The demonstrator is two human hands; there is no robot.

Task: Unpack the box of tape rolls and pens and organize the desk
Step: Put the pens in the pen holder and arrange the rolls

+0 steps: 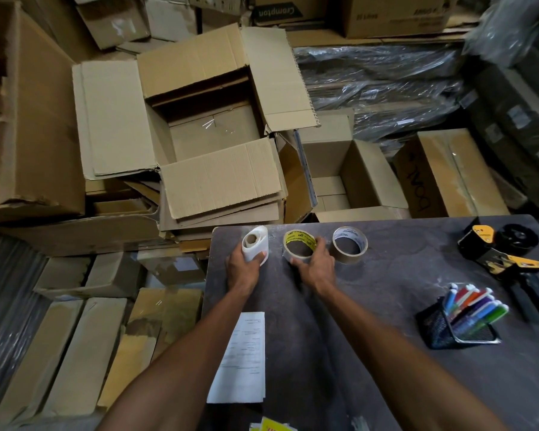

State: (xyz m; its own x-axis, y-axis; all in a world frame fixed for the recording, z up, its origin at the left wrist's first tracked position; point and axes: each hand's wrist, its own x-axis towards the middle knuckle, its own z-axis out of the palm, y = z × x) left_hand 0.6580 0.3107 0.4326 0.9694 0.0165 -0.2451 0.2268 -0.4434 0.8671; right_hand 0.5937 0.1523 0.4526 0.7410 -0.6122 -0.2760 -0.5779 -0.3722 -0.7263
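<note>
White tape roll [255, 244] on its side near the far edge of the dark grey counter [386, 290], gripped at 12 o'clock of the curled left hand [242, 270]. Yellow-printed clear tape roll [299, 244] flat at 11 o'clock of the right hand [315, 265], fingers closed on its rim. Brown tape roll [350, 244] just beside, at 3 o'clock. Open cardboard box [212, 132] beyond, at 12 o'clock.

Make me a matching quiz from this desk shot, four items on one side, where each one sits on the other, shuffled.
Items:
1. white paper-wrapped roll
2. yellow-printed clear tape roll
3. brown packing tape roll
4. colourful pens

Places:
A. in the black mesh holder
B. under the right hand
C. in the left hand
D. standing free on the grey desk

Pairs: 1-C, 2-B, 3-D, 4-A
</note>
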